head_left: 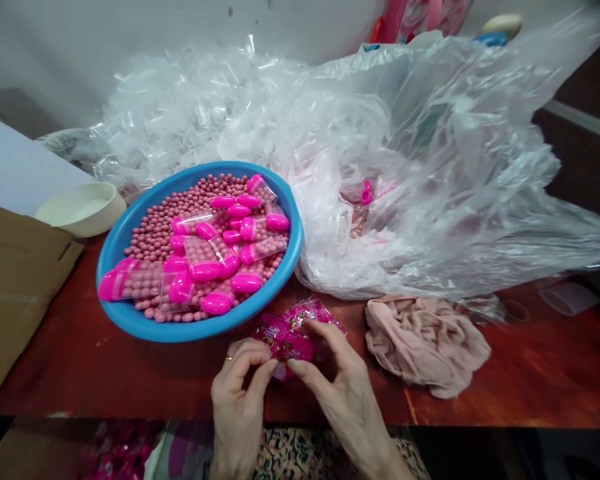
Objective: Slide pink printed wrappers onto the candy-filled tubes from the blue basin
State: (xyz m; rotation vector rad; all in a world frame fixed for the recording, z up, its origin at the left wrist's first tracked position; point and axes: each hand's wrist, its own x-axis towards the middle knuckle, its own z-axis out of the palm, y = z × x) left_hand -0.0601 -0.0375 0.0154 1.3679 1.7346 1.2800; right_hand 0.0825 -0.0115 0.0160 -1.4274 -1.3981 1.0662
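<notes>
Both my hands meet at the table's near edge over a small stack of pink printed packets [293,330]. My left hand [240,390] pinches the stack's left side with curled fingers. My right hand [337,380] grips it from the right, thumb and fingers closed on the packets. Just behind them stands a blue bowl [130,313] full of small pink-brown beads [155,230], with several clear tubes with bright pink caps [215,257] lying on top.
A large crumpled clear plastic bag [430,180] fills the right and back of the red table [80,373]. A beige cloth [425,343] lies right of my hands. A white bowl [80,207] and brown cardboard [15,287] sit at left.
</notes>
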